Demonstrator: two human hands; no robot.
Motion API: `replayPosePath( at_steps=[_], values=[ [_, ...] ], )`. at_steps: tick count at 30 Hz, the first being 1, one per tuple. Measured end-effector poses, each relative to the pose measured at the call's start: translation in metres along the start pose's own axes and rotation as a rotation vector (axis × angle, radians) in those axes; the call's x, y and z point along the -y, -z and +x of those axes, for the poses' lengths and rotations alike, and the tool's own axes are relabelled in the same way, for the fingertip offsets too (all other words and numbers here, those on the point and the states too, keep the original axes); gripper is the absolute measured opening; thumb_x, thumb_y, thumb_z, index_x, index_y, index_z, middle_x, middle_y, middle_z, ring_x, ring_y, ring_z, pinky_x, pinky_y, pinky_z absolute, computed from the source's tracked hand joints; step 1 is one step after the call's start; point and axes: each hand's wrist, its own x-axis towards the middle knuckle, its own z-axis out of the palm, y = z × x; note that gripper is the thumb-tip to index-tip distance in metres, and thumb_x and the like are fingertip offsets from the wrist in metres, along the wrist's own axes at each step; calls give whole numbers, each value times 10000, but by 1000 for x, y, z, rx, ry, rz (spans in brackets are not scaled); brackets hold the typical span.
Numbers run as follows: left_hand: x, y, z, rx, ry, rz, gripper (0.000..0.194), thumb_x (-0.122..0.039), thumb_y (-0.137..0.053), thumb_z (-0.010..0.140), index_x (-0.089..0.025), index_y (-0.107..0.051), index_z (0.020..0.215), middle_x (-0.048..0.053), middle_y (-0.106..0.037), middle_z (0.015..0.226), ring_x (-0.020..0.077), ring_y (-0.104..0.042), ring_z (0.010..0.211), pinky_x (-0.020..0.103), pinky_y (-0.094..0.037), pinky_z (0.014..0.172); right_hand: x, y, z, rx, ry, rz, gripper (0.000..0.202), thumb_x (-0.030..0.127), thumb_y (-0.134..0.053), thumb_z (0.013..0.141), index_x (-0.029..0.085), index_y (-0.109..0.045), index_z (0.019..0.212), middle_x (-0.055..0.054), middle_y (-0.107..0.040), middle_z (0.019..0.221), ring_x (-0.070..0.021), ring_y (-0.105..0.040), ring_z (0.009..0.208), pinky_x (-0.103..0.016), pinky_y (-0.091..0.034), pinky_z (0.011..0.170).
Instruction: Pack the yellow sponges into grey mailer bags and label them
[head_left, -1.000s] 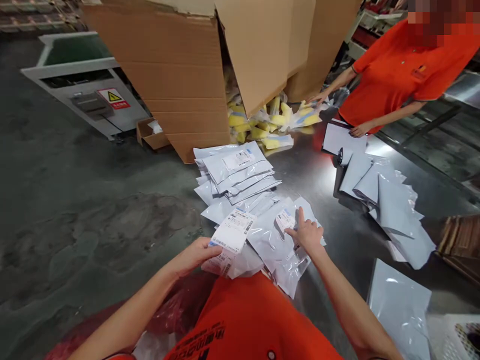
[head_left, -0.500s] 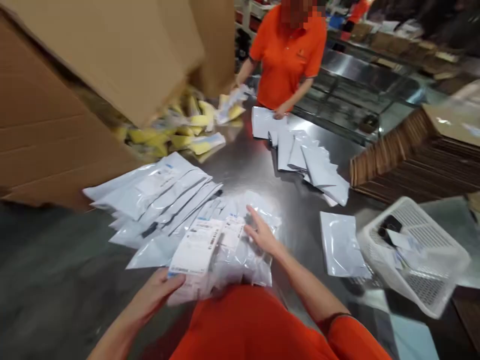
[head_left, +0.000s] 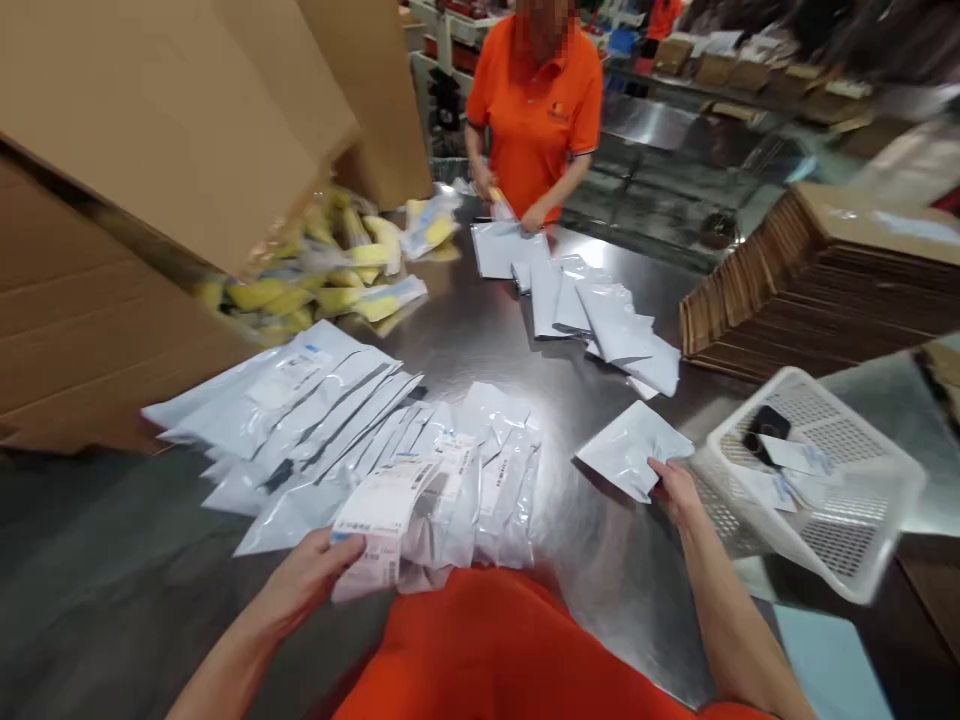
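Note:
My left hand (head_left: 319, 575) pinches the near end of a labelled white mailing bag (head_left: 386, 505) between thumb and fingers. Beneath and beside it, more white mailing bags (head_left: 499, 485) lie overlapped along the table's near edge. A fanned pile of larger white bags (head_left: 281, 400) spreads to the left of these. On the right, my right hand (head_left: 675, 490) grips the near corner of a glossy white mailing bag (head_left: 626, 450), which is tilted beside a white plastic basket.
The basket (head_left: 795, 390) holds small dark items and papers. Behind it stands a stack of flat cardboard (head_left: 817, 270). Across the metal table (head_left: 480, 340), a person in an orange shirt (head_left: 536, 110) handles white bags (head_left: 592, 300). Yellow packets (head_left: 352, 265) lie by large cardboard boxes (head_left: 90, 270).
My right hand has moved right from the labelled bags and now holds the single bag near the basket, lifting and turning it. My left hand keeps its hold on the labelled bag.

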Motion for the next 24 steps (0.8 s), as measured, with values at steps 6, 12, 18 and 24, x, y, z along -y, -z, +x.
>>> replayPosePath(
  at_steps=[6,12,18,24],
  values=[
    [-7,10,-30,-135,-146,-56,450,-576,-750,633,-140,-676,715,27,-594,585,149,-502,558,257,-435,538,101,-114,-27,267,-187,725,437,510,-762,645,199,-608,910,-32,-691,789,-172,-614,627,-294,-516,552],
    [3,16,-61,-154,-147,-32,484,-610,-738,625,-133,-686,690,41,-620,615,166,-523,578,274,-448,561,148,-188,-115,897,-64,234,411,617,-627,757,211,-595,704,-22,-607,547,-195,-582,532,-302,-464,508],
    [3,2,-68,120,-178,121,417,-536,-693,723,-128,-757,782,52,-675,723,189,-551,672,276,-447,643,187,-177,-106,1013,108,269,456,598,-530,848,216,-675,1051,-72,-710,983,-205,-653,869,-289,-504,645],
    [5,1,-64,168,-251,99,308,-396,-708,725,-202,-765,957,13,-674,836,192,-550,766,279,-452,733,246,-188,-123,1253,262,358,264,428,-717,723,189,-622,783,21,-596,697,-128,-506,623,-242,-409,570]
  ],
)
